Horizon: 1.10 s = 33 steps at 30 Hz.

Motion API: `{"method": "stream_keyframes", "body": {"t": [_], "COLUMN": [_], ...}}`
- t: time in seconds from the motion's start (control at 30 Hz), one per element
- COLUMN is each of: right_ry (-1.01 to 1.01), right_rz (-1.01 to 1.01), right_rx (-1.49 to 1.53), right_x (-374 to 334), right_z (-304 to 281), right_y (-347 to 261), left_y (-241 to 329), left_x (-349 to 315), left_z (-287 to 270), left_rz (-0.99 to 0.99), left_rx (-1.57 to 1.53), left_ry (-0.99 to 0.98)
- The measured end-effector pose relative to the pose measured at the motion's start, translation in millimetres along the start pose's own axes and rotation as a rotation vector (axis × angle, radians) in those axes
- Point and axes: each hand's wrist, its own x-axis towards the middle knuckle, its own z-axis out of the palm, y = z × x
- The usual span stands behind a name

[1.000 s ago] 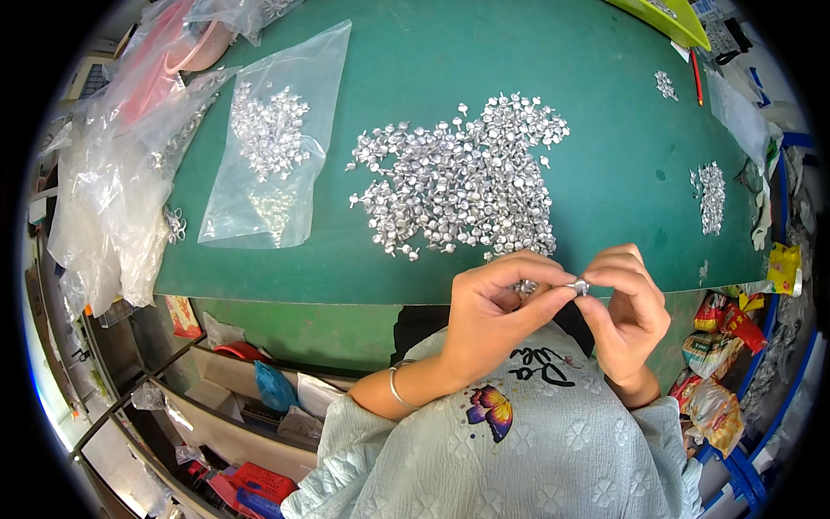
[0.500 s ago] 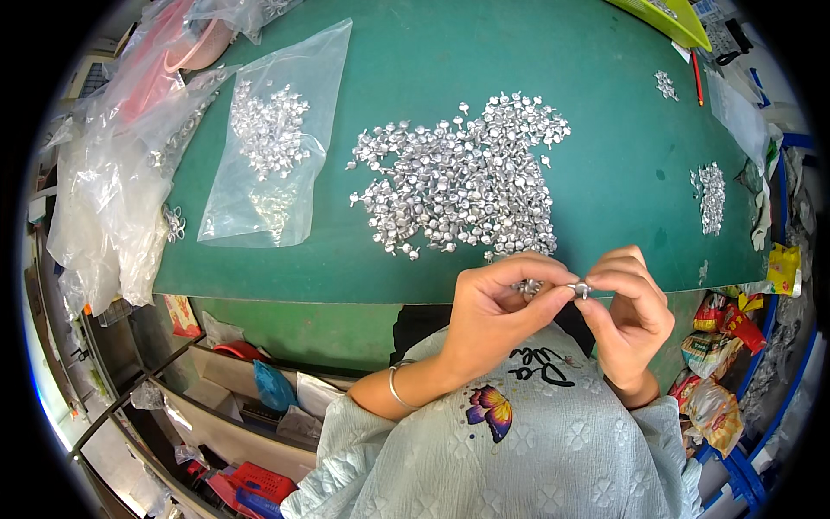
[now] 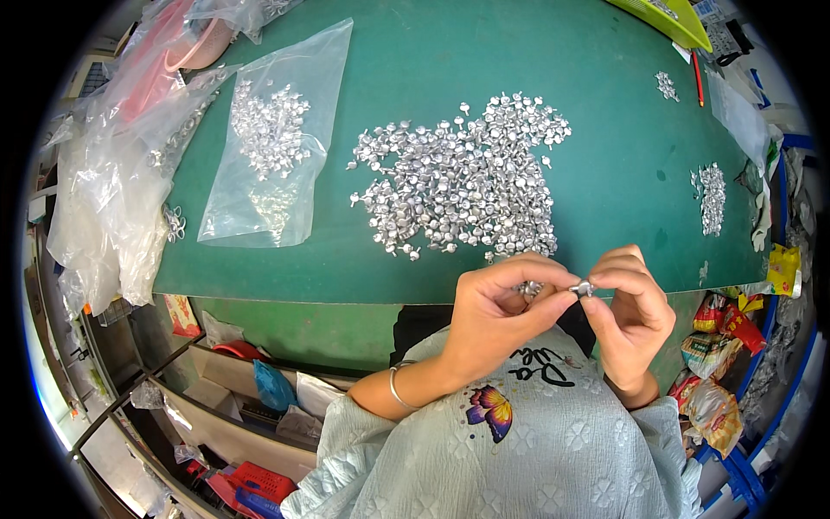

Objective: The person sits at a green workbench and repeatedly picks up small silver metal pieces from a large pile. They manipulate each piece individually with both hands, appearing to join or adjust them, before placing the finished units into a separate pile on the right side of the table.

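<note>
Between the fingertips of both hands, just past the table's near edge, is a small silver metal piece [image 3: 582, 288] with a rounded head. My left hand [image 3: 510, 303] pinches it from one side, and more such pieces [image 3: 529, 288] show inside its curled fingers. From the other side my right hand [image 3: 629, 307] grips the same piece with thumb and forefinger. A wide pile of similar silver pieces [image 3: 458, 182] lies on the green table [image 3: 622, 173] just beyond my hands.
A clear plastic bag [image 3: 303, 199] with more silver pieces lies left of the pile. Smaller heaps [image 3: 711, 199] sit along the right side. Crumpled plastic bags [image 3: 104, 199] cover the left edge. A yellow-green basket [image 3: 679, 24] and a pink basket [image 3: 203, 48] stand at the far corners.
The small metal piece has turned slightly and shifted a little between the fingertips. Both hands stay nearly in place, and the pile looks the same.
</note>
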Motion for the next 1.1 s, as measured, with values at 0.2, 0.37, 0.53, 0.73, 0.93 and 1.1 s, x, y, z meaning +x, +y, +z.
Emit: {"method": "stream_keyframes", "body": {"t": [0.2,0.37,0.53,0.73,0.93,1.1], "right_ry": [0.008,0.013,0.020,0.020,0.001,0.002], "right_rz": [0.066,0.081,0.077,0.065,0.061,0.098], "right_rx": [0.083,0.098,0.073,0.058,0.061,0.093], "right_x": [-2.3,-2.8,-3.4,-2.2,-1.6,-2.2], "right_z": [0.3,0.4,1.1,2.4,2.0,3.1], "right_y": [2.0,1.9,2.1,0.1,-0.3,-0.6], "left_y": [1.9,1.3,1.2,3.2,1.7,-2.6], "left_x": [-0.5,0.0,-0.5,-0.3,-0.3,-0.6], "left_z": [0.3,1.9,1.6,2.1,1.5,-2.1], "left_rz": [-0.018,-0.018,-0.020,-0.037,-0.068,-0.148], "left_rx": [0.012,-0.015,-0.009,0.003,-0.011,-0.023], "left_ry": [0.002,0.012,0.019,0.033,0.034,0.025]}}
